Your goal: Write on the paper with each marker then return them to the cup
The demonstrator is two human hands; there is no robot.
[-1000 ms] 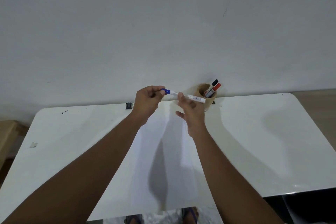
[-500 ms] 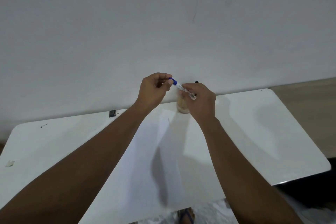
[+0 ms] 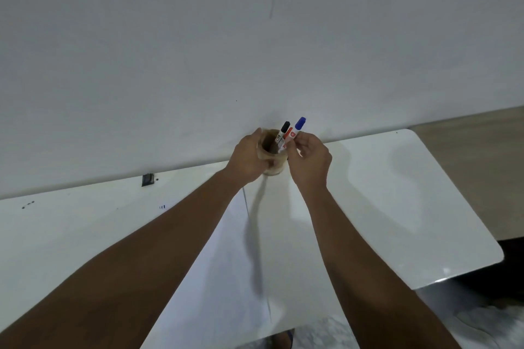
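Observation:
A brown cup (image 3: 270,147) stands at the far edge of the white table (image 3: 397,207), against the wall. My left hand (image 3: 246,159) is wrapped around the cup's left side. My right hand (image 3: 310,159) pinches the blue-capped marker (image 3: 297,127), capped end up, with its lower end inside the cup. A black-capped marker (image 3: 283,130) and a red-capped marker (image 3: 288,134) lean in the cup beside it. A white sheet of paper (image 3: 221,278) lies on the table under my forearms.
A pale wall rises directly behind the table. A small dark clip (image 3: 147,179) sits at the table's back edge on the left. The table's right edge (image 3: 465,198) drops to a wooden floor.
The marker was held level between both hands with its cap on. Now my right hand has stood it in the cup, and my left hand has moved onto the cup.

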